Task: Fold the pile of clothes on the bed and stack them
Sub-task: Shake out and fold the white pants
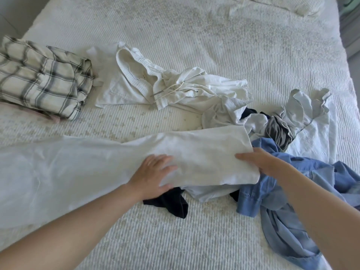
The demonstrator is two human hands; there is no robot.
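Note:
A long white garment (pixel 97 162) lies stretched across the bed from the left edge to the middle. My left hand (pixel 153 176) presses flat on it near its right end, fingers spread. My right hand (pixel 261 162) touches its right edge with straight fingers. Under and beside that end lies the loose pile: a blue denim shirt (pixel 282 201), a dark garment (pixel 171 201), a grey piece (pixel 278 131) and pale shirts (pixel 307 110). White drawstring shorts (pixel 155 82) lie crumpled behind. A folded plaid garment (pixel 41 78) sits at the left.
The white textured bedspread (pixel 194 32) covers the bed, with open room at the back and in the front middle. A pillow (pixel 292 4) lies at the far right corner. The bed's right edge runs along a grey floor (pixel 352 36).

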